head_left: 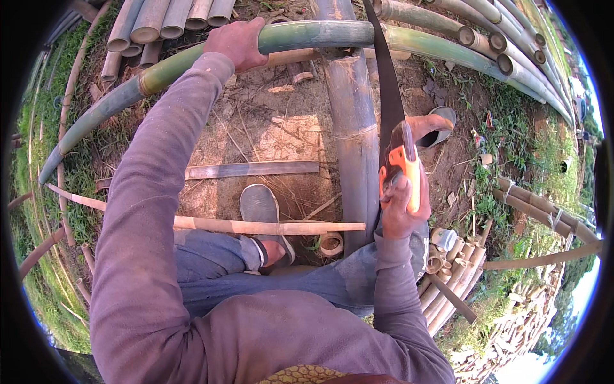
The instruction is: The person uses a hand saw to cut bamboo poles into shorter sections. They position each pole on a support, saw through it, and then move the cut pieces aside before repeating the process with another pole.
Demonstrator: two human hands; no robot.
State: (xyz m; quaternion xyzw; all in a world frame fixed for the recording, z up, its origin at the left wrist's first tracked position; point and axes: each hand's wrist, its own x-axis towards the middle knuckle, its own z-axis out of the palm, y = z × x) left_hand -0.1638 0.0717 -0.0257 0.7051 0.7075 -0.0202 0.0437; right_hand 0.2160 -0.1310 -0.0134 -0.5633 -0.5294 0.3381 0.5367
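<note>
A long green bamboo pole point(313, 35) runs across the far side of my work area, resting over a thick grey bamboo log point(355, 128) that lies lengthwise before me. My left hand point(236, 45) is closed round the pole, left of the log. In my right hand point(403, 205) is the orange handle of a handsaw point(391, 96), its dark blade pointing away from me. The blade crosses the pole's line just right of the log. Whether the pole is cut through there, I cannot tell.
A split bamboo strip point(268, 227) crosses near my legs, with a darker strip point(256, 169) beyond it. Bamboo poles are stacked at far left point(150, 22) and far right point(473, 38). Short bamboo pieces point(454, 275) lie by my right elbow. My sandalled foot point(261, 205) stands left of the log.
</note>
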